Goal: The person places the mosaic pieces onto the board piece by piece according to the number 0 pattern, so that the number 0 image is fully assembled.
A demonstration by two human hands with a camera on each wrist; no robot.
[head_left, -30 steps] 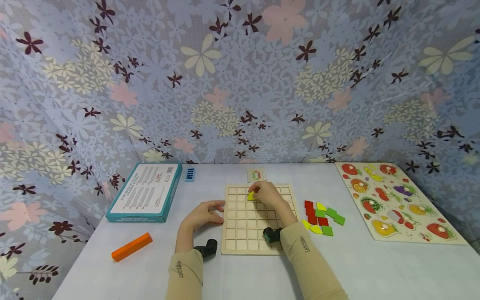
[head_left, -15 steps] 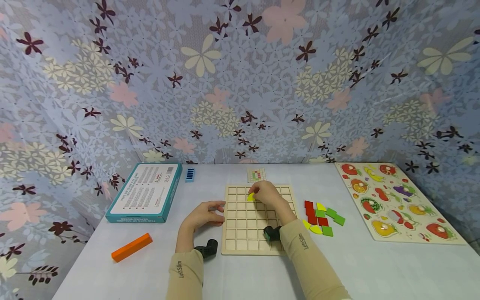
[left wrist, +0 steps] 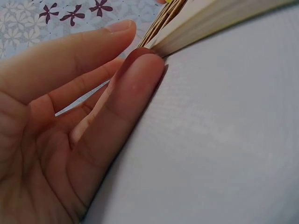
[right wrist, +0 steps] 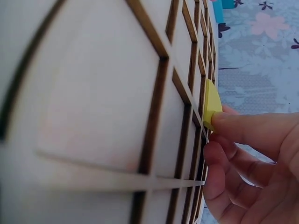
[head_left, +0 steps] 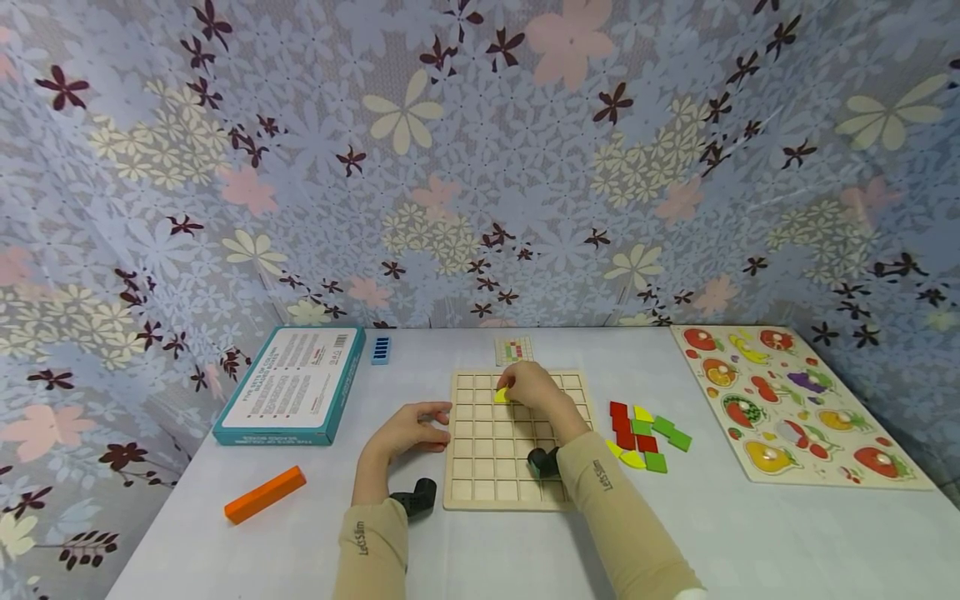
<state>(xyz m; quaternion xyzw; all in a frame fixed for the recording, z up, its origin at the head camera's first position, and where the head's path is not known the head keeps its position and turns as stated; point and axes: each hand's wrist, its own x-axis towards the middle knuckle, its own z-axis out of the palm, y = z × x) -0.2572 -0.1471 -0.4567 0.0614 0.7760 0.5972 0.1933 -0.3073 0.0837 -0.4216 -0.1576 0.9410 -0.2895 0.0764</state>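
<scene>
A pale wooden grid board lies on the table between the hands. The right hand pinches a yellow rounded tile at the far rows of the board. In the right wrist view the thumb presses the yellow tile where it stands at the grid's ridges, its curved side outward. At the board's left edge the left hand rests with relaxed fingers. The left wrist view shows its thumb right at the side of the board, the other fingers loosely bent behind.
Red tiles, green tiles and yellow tiles lie right of the board. A small pattern card and a blue piece sit behind it. Leftward are a teal box and orange bar; a fruit puzzle lies far right.
The right wrist and sleeve have shifted very slightly, with the yellow tile still pinched at the same spot. The left hand stays in place.
</scene>
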